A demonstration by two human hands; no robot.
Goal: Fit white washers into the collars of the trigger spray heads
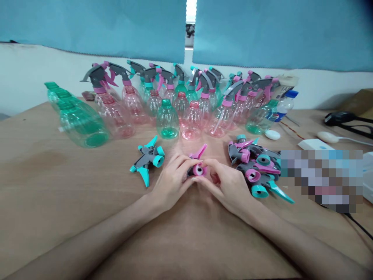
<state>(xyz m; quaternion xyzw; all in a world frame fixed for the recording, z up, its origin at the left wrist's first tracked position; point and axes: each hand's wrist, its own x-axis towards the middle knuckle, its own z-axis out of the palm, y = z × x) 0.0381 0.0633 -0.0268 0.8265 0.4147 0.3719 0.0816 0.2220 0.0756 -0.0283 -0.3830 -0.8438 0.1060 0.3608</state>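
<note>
Blue curtains point(93, 27) hang behind a wooden tabletop point(58, 186), and along its far edge stands a crowded row of spray bottles point(204, 97), pink and green, most with trigger heads on. Both forearms come in from the near edge and meet at the middle of the tabletop, wrists low and resting on the wood. The left hand point(171, 179) and the right hand point(224, 183) hold together one pink spray head point(198, 168). Their fingers are curled closed around it from both sides, thumbs on top, and its round cap opening faces the camera while its pink trigger points up and away. It is just above the wood, between the two hands. Two teal and grey spray heads point(148, 158) lie just left of the left hand, apart from it. A heap of spray heads point(256, 169) lies close beside the right hand. Two open bottles, one green point(167, 118) and one pink point(192, 121), stand behind the hands.
</note>
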